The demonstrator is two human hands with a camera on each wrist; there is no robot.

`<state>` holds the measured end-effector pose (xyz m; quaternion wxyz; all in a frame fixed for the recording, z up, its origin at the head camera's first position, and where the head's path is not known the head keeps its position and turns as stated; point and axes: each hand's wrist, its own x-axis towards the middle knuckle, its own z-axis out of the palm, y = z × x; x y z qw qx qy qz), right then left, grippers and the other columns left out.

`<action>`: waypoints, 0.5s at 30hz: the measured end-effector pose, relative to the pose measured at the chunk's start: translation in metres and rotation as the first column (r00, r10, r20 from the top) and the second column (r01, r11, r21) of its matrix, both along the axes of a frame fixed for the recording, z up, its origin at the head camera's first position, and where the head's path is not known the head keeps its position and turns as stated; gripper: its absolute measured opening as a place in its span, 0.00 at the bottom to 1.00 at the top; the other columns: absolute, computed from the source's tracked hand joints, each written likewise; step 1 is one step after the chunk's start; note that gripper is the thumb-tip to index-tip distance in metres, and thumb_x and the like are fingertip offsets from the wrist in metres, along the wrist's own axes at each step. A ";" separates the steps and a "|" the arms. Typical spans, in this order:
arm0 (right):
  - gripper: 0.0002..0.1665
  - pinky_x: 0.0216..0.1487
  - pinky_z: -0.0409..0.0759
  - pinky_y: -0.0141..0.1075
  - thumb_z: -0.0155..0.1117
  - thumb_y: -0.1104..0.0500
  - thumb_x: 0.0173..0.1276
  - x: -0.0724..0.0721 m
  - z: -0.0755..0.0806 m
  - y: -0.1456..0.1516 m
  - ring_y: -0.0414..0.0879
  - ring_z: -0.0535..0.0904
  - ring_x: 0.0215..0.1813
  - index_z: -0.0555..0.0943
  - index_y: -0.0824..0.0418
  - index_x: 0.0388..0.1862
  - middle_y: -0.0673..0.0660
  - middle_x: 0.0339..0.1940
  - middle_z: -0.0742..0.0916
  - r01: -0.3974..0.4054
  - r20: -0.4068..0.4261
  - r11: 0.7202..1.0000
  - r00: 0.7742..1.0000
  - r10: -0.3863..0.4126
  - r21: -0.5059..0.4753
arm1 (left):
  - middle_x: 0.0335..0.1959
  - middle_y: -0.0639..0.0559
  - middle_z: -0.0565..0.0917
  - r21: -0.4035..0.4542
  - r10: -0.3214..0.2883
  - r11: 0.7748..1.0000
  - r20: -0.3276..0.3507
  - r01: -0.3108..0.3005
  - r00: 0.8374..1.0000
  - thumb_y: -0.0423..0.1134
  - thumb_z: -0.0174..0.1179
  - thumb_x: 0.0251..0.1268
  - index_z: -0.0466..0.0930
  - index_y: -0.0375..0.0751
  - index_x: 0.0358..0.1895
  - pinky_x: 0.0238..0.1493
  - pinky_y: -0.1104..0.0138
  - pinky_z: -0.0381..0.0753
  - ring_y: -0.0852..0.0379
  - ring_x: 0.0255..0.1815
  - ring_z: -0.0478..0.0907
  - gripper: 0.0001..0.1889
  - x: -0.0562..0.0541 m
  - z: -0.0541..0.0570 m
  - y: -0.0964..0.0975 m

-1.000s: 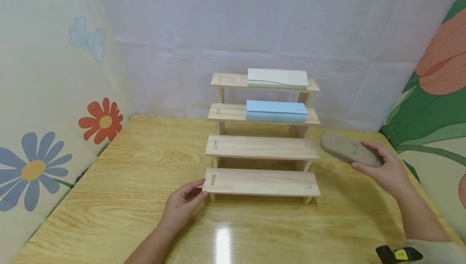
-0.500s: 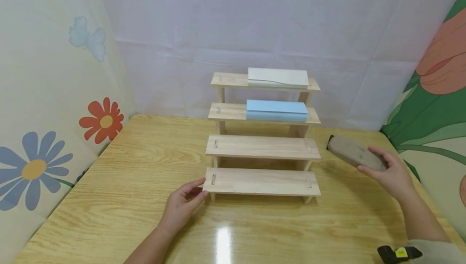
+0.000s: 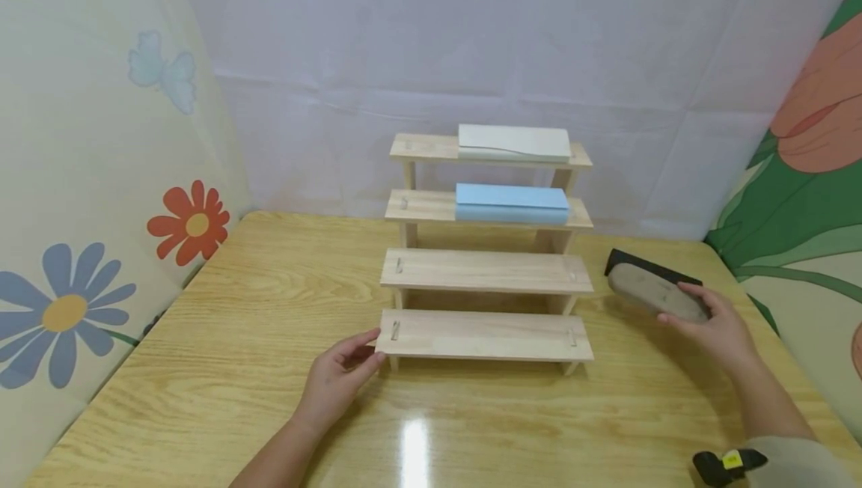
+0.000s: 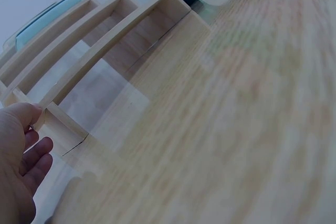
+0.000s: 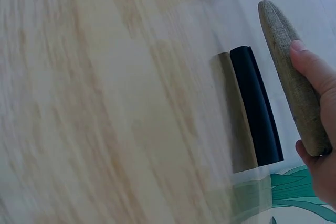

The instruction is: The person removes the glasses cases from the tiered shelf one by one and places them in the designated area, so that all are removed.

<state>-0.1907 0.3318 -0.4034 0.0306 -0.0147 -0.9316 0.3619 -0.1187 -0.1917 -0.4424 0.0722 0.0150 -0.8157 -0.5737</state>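
Note:
My right hand point(image 3: 717, 327) grips a grey-brown oblong glasses case point(image 3: 649, 290) by its right end, to the right of a four-step wooden display stand point(image 3: 485, 334). In the right wrist view the thumb and fingers wrap the end of this case point(image 5: 291, 77). Just behind it lies a black glasses case point(image 5: 256, 108) on the table, partly hidden in the head view. My left hand point(image 3: 337, 376) pinches the left end of the stand's lowest shelf. A white glasses case point(image 3: 513, 142) lies on the top shelf, and a light blue one point(image 3: 512, 203) on the shelf below.
The stand rests on a wood-grain table point(image 3: 269, 301) with a bright reflection near the front. A pale cloth point(image 3: 337, 24) hangs behind. Flower-painted panels point(image 3: 81, 174) border the left and right sides.
The right hand with the grey-brown case has shifted slightly right, then a little lower and nearer, uncovering the black case behind it. The left hand stays at the shelf end.

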 end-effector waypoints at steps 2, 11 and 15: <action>0.50 0.61 0.62 0.68 0.68 0.45 0.66 -0.001 -0.002 0.001 0.77 0.57 0.68 0.57 0.69 0.75 0.81 0.71 0.59 0.008 0.016 1.000 1.000 -0.008 0.002 | 0.49 0.38 0.86 0.001 0.000 1.000 -0.004 0.000 1.000 0.30 0.67 0.59 0.82 0.35 0.55 0.42 0.77 0.82 0.70 0.39 0.80 0.19 0.000 0.000 0.000; 0.51 0.64 0.60 0.70 0.67 0.41 0.65 -0.006 -0.013 0.003 0.78 0.56 0.69 0.59 0.69 0.74 0.81 0.71 0.61 0.007 0.038 1.000 0.999 -0.008 0.022 | 0.50 0.38 0.85 -0.007 0.003 1.000 -0.009 -0.003 1.000 0.29 0.67 0.59 0.82 0.34 0.55 0.42 0.77 0.82 0.71 0.39 0.79 0.19 -0.001 0.000 0.000; 0.51 0.64 0.60 0.70 0.67 0.41 0.65 -0.008 -0.018 0.003 0.78 0.57 0.69 0.59 0.69 0.74 0.81 0.71 0.61 -0.003 0.035 0.999 0.999 0.002 0.038 | 0.50 0.39 0.85 0.003 0.003 1.000 -0.007 -0.003 1.000 0.30 0.67 0.59 0.82 0.34 0.55 0.42 0.77 0.82 0.71 0.40 0.79 0.19 0.000 0.001 0.000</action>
